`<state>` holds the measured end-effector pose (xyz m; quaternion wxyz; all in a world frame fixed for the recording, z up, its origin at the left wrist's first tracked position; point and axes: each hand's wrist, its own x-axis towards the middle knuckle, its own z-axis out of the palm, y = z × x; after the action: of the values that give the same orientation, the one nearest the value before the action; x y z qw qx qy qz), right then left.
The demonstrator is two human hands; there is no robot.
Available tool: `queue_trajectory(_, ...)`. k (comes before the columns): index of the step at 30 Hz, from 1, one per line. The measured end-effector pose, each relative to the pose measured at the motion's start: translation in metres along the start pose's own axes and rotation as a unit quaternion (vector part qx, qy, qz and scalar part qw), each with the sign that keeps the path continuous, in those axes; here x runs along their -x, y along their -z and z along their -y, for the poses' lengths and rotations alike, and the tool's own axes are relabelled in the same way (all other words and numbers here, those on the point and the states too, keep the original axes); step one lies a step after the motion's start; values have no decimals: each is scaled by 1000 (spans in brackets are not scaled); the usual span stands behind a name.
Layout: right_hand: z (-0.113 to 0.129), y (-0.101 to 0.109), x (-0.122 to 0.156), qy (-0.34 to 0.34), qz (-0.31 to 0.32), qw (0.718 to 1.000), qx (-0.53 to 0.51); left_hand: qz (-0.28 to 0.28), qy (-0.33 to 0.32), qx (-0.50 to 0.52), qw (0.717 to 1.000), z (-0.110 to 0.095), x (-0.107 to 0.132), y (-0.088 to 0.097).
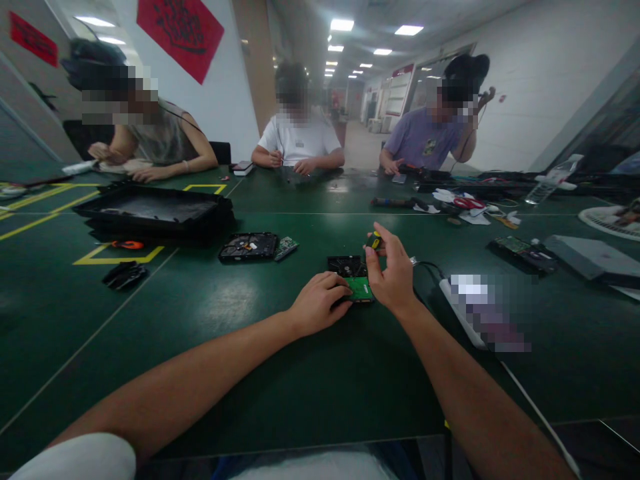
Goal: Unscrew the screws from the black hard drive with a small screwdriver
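Note:
A hard drive (345, 265) lies on the green table in front of me, its green circuit board (360, 289) facing up. My left hand (320, 303) grips the drive's near left side, with fingers over the board's edge. Above the drive's right side, my right hand (393, 270) pinches a screwdriver (373, 240) by its black and yellow handle. The screwdriver's shaft points down toward the drive; whether its tip touches a screw cannot be made out.
To the left lie another hard drive (249, 247), a loose circuit board (286, 248), a stacked black tray (155, 210) and an orange-handled tool (127, 245). A white power strip (463, 313) with a cable is at right, near a metal box (595, 259). Several people sit across the table.

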<state>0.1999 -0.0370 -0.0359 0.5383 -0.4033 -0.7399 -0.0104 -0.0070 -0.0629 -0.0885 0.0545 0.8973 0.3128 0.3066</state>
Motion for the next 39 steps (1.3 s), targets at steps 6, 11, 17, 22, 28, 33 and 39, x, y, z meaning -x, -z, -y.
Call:
queue_trajectory(6,4,0,0,-5,-19,1000,9,-2,-1,2,1000,0,1,1)
queue_trajectory(11,4,2,-1,8,-8,1000,10,-1,1,0,1000,0,0,0)
queue_trajectory(17,3,0,0,2,-3,1000,6,-3,1,0,1000,-1,0,1)
queue_trajectory(22,3,0,0,13,-12,1000,4,-2,1,-1,1000,-2,1,2)
queue_trajectory(28,0,0,1,2,1,1000,5,-4,0,1,1000,-1,1,1)
queue_trajectory(33,2,1,0,5,-18,1000,8,-5,1,1,1000,-1,1,0)
queue_trajectory(39,2,-1,1,7,-4,1000,1,0,3,0,1000,-1,1,2)
